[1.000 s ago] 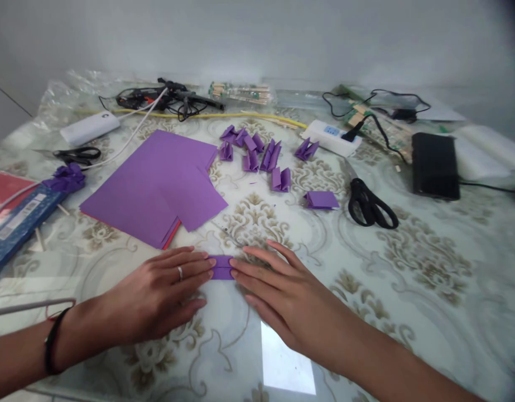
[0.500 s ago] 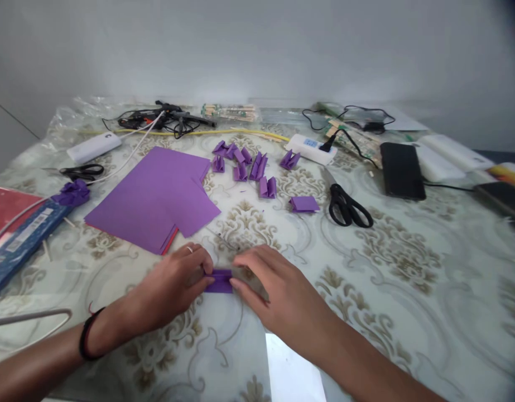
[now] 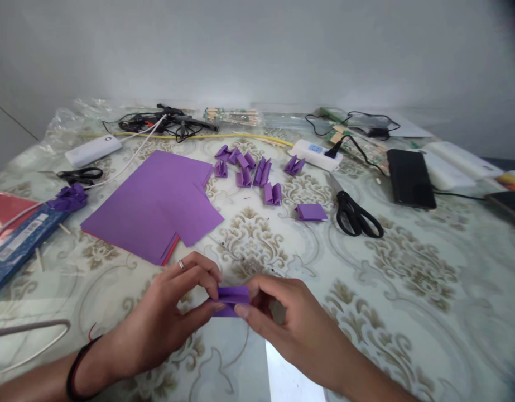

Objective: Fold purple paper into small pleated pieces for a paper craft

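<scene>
A small folded purple paper piece (image 3: 232,300) is pinched between both hands just above the patterned table (image 3: 408,290). My left hand (image 3: 173,312), with a ring on one finger and a black band on the wrist, grips its left end with curled fingers. My right hand (image 3: 282,321) grips its right end between thumb and fingers. A stack of purple paper sheets (image 3: 157,204) lies just beyond my left hand. Several finished folded purple pieces (image 3: 253,167) lie further back, and one flatter folded piece (image 3: 311,212) sits near black scissors (image 3: 357,215).
A second pair of scissors (image 3: 79,176), a white power bank (image 3: 93,149), a blue box (image 3: 18,243) and a red sheet (image 3: 4,206) lie at left. A power strip (image 3: 316,153), tangled cables (image 3: 165,120), a black phone (image 3: 410,177) and white packets (image 3: 458,162) lie at the back and right.
Both hands went from lying flat and pressing the purple piece on the table to curling round it and lifting it slightly toward me.
</scene>
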{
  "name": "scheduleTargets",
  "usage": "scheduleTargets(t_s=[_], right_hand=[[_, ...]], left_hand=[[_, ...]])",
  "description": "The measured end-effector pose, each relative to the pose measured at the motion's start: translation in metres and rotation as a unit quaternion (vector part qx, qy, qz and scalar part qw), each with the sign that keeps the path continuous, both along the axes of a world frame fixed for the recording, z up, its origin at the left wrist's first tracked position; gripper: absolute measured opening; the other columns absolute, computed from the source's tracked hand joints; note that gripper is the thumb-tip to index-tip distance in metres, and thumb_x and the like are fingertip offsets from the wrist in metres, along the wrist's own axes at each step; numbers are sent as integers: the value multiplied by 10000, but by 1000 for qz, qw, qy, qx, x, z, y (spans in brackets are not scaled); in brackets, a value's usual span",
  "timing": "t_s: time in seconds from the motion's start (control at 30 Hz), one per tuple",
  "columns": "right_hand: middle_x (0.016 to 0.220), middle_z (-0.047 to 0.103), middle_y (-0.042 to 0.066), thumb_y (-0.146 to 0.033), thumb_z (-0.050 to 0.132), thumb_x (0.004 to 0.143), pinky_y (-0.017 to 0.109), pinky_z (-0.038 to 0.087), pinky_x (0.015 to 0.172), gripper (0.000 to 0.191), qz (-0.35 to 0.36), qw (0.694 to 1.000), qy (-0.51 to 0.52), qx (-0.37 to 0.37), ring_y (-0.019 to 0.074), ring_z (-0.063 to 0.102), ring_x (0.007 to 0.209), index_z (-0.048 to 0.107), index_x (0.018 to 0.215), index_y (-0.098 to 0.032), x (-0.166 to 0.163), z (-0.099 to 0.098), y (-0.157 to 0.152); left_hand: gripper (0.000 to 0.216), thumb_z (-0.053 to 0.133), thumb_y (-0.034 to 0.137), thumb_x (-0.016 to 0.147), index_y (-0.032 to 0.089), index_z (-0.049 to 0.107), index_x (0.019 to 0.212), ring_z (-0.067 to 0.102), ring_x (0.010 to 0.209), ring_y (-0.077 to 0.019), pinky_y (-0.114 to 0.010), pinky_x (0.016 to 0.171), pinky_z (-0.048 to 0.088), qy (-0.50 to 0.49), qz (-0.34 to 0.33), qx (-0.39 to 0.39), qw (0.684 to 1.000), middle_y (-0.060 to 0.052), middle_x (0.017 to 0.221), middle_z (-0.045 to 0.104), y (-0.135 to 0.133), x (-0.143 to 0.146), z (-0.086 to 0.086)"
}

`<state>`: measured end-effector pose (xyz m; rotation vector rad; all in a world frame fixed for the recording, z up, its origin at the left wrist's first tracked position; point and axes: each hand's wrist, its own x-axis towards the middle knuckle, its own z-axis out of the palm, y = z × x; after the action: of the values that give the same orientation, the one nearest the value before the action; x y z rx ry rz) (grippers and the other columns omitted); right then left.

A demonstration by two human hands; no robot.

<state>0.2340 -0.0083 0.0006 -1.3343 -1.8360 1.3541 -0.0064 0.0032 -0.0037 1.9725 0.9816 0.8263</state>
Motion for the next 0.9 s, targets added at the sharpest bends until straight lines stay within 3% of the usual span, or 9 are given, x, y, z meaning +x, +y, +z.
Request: scheduleTargets(t_s=[0.1, 0.2, 0.3, 0.37, 0.5, 0.63, 0.77, 0.87, 0.9], right_hand=[[627, 492, -56, -351, 689, 970, 258, 344, 563, 379, 8, 1000, 8, 7, 121, 465, 600, 496, 676, -212, -3, -3, -2], [620, 435, -63, -349, 670, 984, 256, 311, 552, 410, 9, 999, 27, 27, 111, 427, 585, 450, 667, -212, -3, -6, -3], [619, 440, -57, -367, 658, 991, 252, 317, 552, 404, 11, 998, 54, 16, 112, 443, 592, 476, 667, -208, -3, -7, -4], [629, 475, -46, -380, 649, 994, 252, 324, 547, 377, 21, 998, 66, -3, 117, 471, 601, 535, 683, -200, -3, -7, -5], [665, 525, -27, -431, 661, 995, 255, 342, 558, 361, 42, 995, 88, -27, 128, 511, 628, 613, 737, -183, -3, -9, -5], [643, 472, -43, -431, 679, 990, 256, 321, 556, 409, 39, 994, 98, -16, 119, 472, 618, 534, 691, -193, -2, -11, -3], [624, 403, -61, -388, 661, 1003, 251, 292, 519, 429, 28, 994, 106, 2, 107, 414, 579, 461, 668, -209, -4, -14, -5], [699, 530, -60, -301, 680, 995, 238, 419, 583, 118, -2, 991, 128, 29, 121, 520, 620, 618, 932, -223, -4, -17, -8], [746, 583, -55, -263, 689, 990, 242, 470, 627, 94, -15, 989, 137, 50, 129, 569, 651, 628, 1057, -238, -4, -17, -9]], left_hand=[[149, 743, 209, 999, 259, 638, 1092, 669, 999, -183, -289, 884, 555, -50, 7, -58, 997, -20, 1076, 660, -3, 1, -5], [286, 765, 280, 982, 264, 648, 1242, 693, 982, -188, -295, 873, 582, -84, 7, -182, 980, -28, 1101, 698, -2, 4, -4], [186, 731, 385, 999, 202, 760, 1013, 662, 801, -163, -248, 733, 539, -5, -38, -280, 959, -12, 875, 733, 1, 5, 3], [327, 680, 446, 1023, 175, 780, 871, 621, 688, -146, -226, 625, 481, 24, -53, -313, 948, -8, 733, 708, 2, 5, 7], [401, 676, 481, 1022, 156, 775, 809, 573, 643, -134, -226, 600, 431, 30, -60, -288, 955, -7, 675, 676, 2, 4, 6], [443, 669, 501, 1024, 149, 740, 765, 532, 622, -129, -234, 590, 401, 34, -65, -257, 964, 4, 640, 622, 3, 5, 5], [406, 664, 484, 1029, 166, 769, 800, 582, 653, -143, -235, 613, 437, 23, -62, -253, 965, -9, 685, 684, 3, 5, 5], [341, 684, 416, 1021, 175, 777, 798, 615, 657, -141, -231, 631, 455, 19, -58, -237, 970, -6, 698, 719, 1, 4, 4], [317, 691, 387, 1017, 177, 776, 796, 621, 652, -137, -227, 631, 454, 23, -52, -228, 972, -3, 700, 726, 1, 4, 3]])
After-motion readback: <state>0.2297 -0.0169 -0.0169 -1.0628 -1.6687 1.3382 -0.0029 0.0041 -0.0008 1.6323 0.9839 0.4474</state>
